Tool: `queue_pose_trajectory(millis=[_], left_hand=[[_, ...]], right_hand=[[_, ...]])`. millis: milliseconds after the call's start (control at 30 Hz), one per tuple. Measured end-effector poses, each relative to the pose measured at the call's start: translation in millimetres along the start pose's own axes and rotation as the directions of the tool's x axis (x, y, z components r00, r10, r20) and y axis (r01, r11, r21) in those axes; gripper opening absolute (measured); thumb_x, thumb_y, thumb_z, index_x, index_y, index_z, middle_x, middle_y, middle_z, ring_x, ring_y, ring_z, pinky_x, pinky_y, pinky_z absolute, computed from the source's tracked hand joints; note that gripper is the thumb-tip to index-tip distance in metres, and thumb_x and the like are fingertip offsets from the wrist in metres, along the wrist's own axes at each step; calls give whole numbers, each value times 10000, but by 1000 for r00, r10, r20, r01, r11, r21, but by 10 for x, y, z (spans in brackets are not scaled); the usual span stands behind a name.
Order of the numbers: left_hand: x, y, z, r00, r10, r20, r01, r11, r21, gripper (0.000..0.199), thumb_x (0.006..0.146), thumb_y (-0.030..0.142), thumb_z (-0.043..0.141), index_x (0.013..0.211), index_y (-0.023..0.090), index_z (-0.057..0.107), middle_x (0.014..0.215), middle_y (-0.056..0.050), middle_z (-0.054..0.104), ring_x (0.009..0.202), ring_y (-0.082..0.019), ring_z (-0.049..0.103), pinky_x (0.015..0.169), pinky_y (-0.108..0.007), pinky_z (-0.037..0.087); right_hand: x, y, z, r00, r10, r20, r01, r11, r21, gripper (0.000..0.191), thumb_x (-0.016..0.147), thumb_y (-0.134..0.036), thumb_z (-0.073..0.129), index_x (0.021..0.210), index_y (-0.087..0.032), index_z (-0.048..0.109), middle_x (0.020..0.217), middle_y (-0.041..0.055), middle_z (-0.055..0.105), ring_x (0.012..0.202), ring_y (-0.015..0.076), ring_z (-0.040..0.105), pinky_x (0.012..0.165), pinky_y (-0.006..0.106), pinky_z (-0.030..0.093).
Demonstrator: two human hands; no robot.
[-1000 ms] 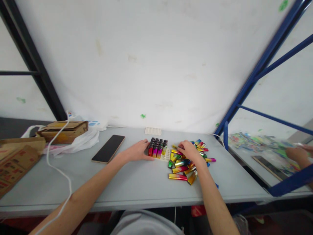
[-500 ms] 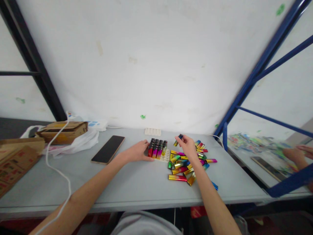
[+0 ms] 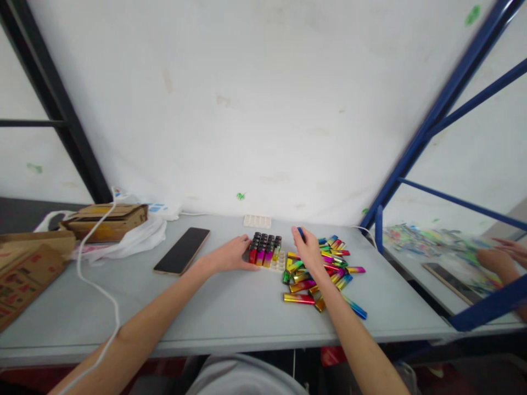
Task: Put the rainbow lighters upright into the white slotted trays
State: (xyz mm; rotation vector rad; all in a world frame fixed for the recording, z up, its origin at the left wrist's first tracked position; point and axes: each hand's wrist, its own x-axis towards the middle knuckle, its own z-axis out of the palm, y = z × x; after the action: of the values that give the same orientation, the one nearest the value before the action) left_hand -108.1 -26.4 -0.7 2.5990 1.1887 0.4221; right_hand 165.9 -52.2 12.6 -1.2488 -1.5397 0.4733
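Observation:
Rows of upright lighters (image 3: 264, 249), red, purple and gold with dark tops, fill the left part of a white slotted tray (image 3: 281, 262). Bare slots show on its right side. My left hand (image 3: 235, 254) grips the tray's left edge, thumb low in front and fingers behind the lighters. My right hand (image 3: 308, 250) is closed on a lighter (image 3: 302, 235), of which only a blue part shows, above the table to the right of the tray. Below that wrist lies a loose pile of shiny multicoloured lighters (image 3: 303, 286).
A second white slotted tray (image 3: 257, 221) lies by the wall. Left are a phone (image 3: 182, 251), cardboard boxes (image 3: 109, 222) and a white cable (image 3: 97, 285). A blue metal frame (image 3: 405, 159) rises at the right; beyond it are another person's hands (image 3: 494, 262) and another phone (image 3: 450, 282).
My right hand has turned and shifted slightly left with the lighter, whose dark top no longer shows. My left hand and the tray stay in place.

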Motion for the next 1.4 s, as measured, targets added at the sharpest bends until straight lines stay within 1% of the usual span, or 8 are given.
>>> queue_pose_trajectory(millis=[167,333,567,800,933,1033,1133,1400], left_hand=[[4,-22,19,1000,-2,0,2,1000,-4,632,773,713,777,1087,173,679,1088,-121,666,1045,-341,671,968,-420,543],[3,-31,30,1000,1,-17,-2,1000,-17,643,775,709,776,1121,176,678,1118,-125,672,1059,-342,669,980,-432,544],[-3,6,-5,1000,13,5,-13,1000,-1,604,793,699,764,1095,184,678,1092,-118,670,1047,-334,663,966,-419,543],[5,-3,11,1000,6,-21,-6,1000,-8,609,775,700,779,1089,187,680,1095,-119,676,1041,-336,669,969,-421,541],[1,9,-3,1000,-5,-7,5,1000,-4,594,764,692,794,1058,189,677,1082,-110,677,1040,-333,669,966,-410,539],[-9,19,-21,1000,8,-4,-9,1000,-20,579,783,688,781,1062,192,674,1102,-114,683,1051,-328,661,976,-408,536],[-13,15,-24,1000,9,7,-9,999,-33,592,784,686,781,1086,188,674,1126,-125,683,1063,-333,657,991,-420,534],[-11,6,-7,1000,-1,-2,1,999,-36,645,781,696,777,1165,186,688,1111,-121,679,1057,-340,676,969,-407,537]], right_hand=[[-33,-63,-9,997,6,-77,-15,994,-108,519,901,-643,473,575,-256,353,538,-47,338,564,134,349,565,297,260],[-37,-61,8,996,-26,-80,14,990,-141,389,850,-525,454,578,-257,379,538,-45,345,571,141,363,576,299,246],[-51,-111,-5,997,-32,-67,22,990,-136,501,901,-631,459,586,-257,348,542,-50,326,583,140,349,586,298,254],[-52,-89,8,996,-60,-61,50,985,-164,399,868,-524,451,588,-257,357,546,-49,333,576,141,362,584,300,251],[-68,-90,2,996,-68,-60,58,987,-149,432,935,-572,470,653,-248,426,562,-48,406,576,149,407,595,295,311],[-88,-91,-15,998,-64,4,64,993,-94,422,1003,-613,474,859,-230,576,640,-30,544,607,168,510,632,291,395],[-102,-95,-32,990,-90,105,97,994,-57,387,1050,-585,455,1070,-235,619,714,-8,621,649,190,589,644,294,451],[-109,-165,-24,925,-304,228,317,948,-20,357,1030,-537,579,1017,-215,734,1011,95,724,962,239,680,870,349,548]])
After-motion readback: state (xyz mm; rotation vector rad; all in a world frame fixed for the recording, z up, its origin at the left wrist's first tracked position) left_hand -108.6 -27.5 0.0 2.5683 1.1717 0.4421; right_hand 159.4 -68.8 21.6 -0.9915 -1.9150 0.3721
